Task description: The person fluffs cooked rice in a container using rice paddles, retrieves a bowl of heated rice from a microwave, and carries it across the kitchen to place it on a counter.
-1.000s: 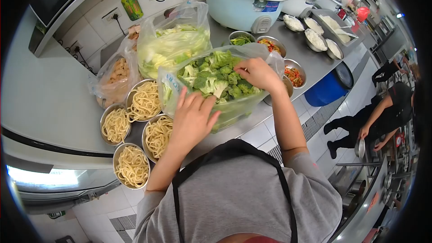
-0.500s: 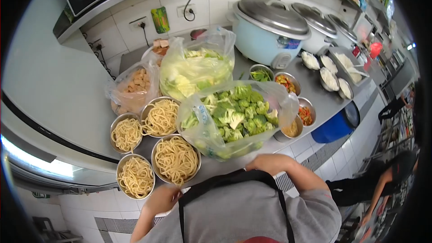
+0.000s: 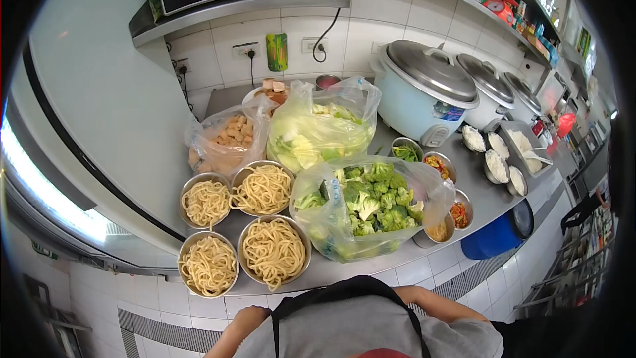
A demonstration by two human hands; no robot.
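Broccoli bag (image 3: pixel 338 232) sits on the counter (image 3: pixel 361 269), beyond both hands & apart from them, just R of the noodle bowls (image 3: pixel 275 253). L hand (image 3: pixel 250 319) is nearest the bowls, R hand (image 3: pixel 407 294) partly behind the apron (image 3: pixel 363 285); I can't tell if either's open or closed.

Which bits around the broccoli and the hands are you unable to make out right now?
- Right hand: head view, hidden behind the apron.
- Left hand: head view, fingers turned away; whether it holds anything can't be told.
- Bottom of the broccoli bag: head view, covered by the broccoli and cloudy plastic.
- Inside of the blue rice cooker: head view, shut under its lid.
- Far co-worker: head view, too small and dark for detail.
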